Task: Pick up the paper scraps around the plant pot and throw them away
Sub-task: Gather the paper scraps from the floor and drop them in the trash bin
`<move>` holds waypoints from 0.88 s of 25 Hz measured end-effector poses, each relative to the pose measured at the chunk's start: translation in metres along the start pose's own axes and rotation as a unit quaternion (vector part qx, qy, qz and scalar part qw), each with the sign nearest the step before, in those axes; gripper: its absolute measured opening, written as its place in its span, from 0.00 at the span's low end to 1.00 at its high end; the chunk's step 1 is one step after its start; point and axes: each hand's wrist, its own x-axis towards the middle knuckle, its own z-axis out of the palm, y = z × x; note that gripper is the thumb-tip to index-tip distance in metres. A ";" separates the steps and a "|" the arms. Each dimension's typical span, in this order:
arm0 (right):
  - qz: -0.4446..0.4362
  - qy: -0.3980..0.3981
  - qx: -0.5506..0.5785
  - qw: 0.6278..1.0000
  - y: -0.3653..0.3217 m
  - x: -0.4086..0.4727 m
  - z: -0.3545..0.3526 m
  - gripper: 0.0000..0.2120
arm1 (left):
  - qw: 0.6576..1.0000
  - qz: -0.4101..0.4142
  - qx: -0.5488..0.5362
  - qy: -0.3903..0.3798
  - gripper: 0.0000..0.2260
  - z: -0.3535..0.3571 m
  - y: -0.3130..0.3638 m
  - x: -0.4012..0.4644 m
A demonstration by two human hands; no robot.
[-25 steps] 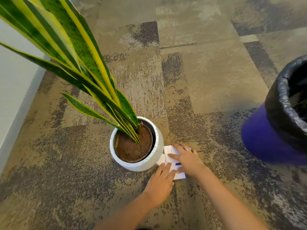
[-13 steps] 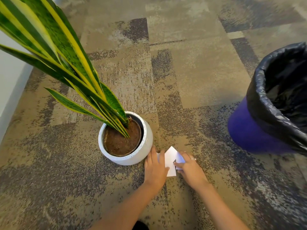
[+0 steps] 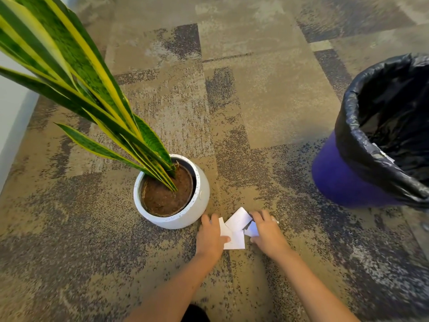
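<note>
Since a moment ago both hands have slid right of the pot point(image 3: 185, 212); left hand point(image 3: 210, 238) and right hand point(image 3: 267, 233) each pinch the paper scraps point(image 3: 236, 225) lying on the carpet point(image 3: 255, 108) between them.

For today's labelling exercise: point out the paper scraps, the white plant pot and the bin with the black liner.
paper scraps point(image 3: 238, 223): head view, on the upper white sheet.
white plant pot point(image 3: 197, 211): head view, on its outer right wall.
bin point(image 3: 339, 180): head view, on its purple side.
</note>
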 end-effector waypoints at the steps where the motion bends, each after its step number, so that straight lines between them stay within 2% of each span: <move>1: 0.012 -0.009 -0.001 1.000 -0.001 0.000 -0.004 0.37 | 1.000 -0.004 -0.027 -0.009 0.27 -0.001 -0.001 -0.001; 4: 0.051 -0.042 -0.008 0.998 -0.007 0.002 -0.018 0.34 | 0.997 -0.009 -0.073 -0.015 0.25 -0.003 -0.007 -0.003; 7: 0.087 -0.030 0.014 0.996 -0.013 0.004 -0.037 0.24 | 0.995 -0.009 -0.103 -0.014 0.25 -0.007 -0.016 -0.006; 11: 0.136 0.072 -0.057 0.987 -0.019 0.005 -0.056 0.16 | 0.984 -0.025 -0.173 -0.027 0.27 -0.011 -0.022 -0.009; 12: 0.135 0.097 -0.045 0.985 -0.019 0.007 -0.056 0.15 | 0.981 -0.037 -0.191 -0.026 0.27 -0.012 -0.021 -0.009; 13: 0.118 0.098 -0.007 0.988 -0.019 0.010 -0.057 0.15 | 0.978 -0.046 -0.204 -0.026 0.27 -0.012 -0.020 -0.009; 15: 0.039 0.010 0.081 0.996 -0.022 0.015 -0.052 0.14 | 0.974 -0.055 -0.216 -0.028 0.26 -0.012 -0.018 -0.009; 17: -0.044 -0.097 0.040 0.994 -0.026 0.019 -0.042 0.03 | 0.971 -0.062 -0.228 -0.030 0.24 -0.011 -0.018 -0.009; 18: -0.067 -0.116 -0.004 0.991 -0.025 0.022 -0.035 0.03 | 0.970 -0.066 -0.230 -0.032 0.24 -0.010 -0.018 -0.010; 19: -0.081 -0.116 -0.037 0.989 -0.024 0.023 -0.027 0.02 | 0.970 -0.069 -0.229 -0.033 0.24 -0.010 -0.018 -0.010; 22: -0.079 -0.047 -0.090 0.992 -0.022 0.022 -0.008 0.13 | 0.969 -0.074 -0.235 -0.034 0.23 -0.009 -0.017 -0.009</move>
